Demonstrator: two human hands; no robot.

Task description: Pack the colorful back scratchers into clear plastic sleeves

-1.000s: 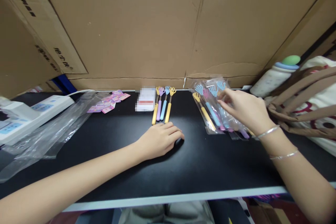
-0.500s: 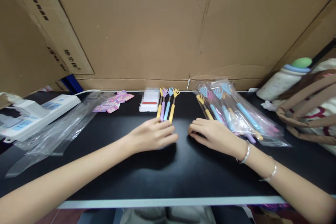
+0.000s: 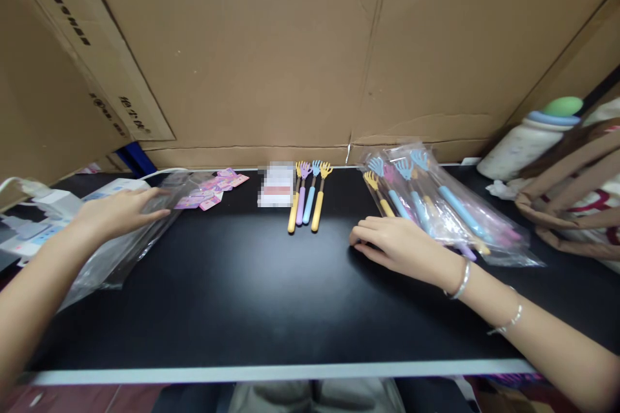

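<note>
Our left hand (image 3: 119, 211), fingers spread, rests on the limp, slippery plastic bags (image 3: 121, 239) at nine o'clock; pinch an edge.

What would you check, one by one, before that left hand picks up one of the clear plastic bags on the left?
1. Left hand is over the clear plastic bags: ok; contact with them: cannot tell.
2. Left hand holds nothing else: ok.
3. Right hand is free, palm down on the black table, beside the bagged scratchers: ok.
4. Four loose back scratchers lie side by side, apart from both hands: ok.
5. Bags lie separated enough to lift one alone: cannot tell; they overlap.
6. Pink cards are off the bags: cannot tell; they lie at the bags' far edge.
</note>
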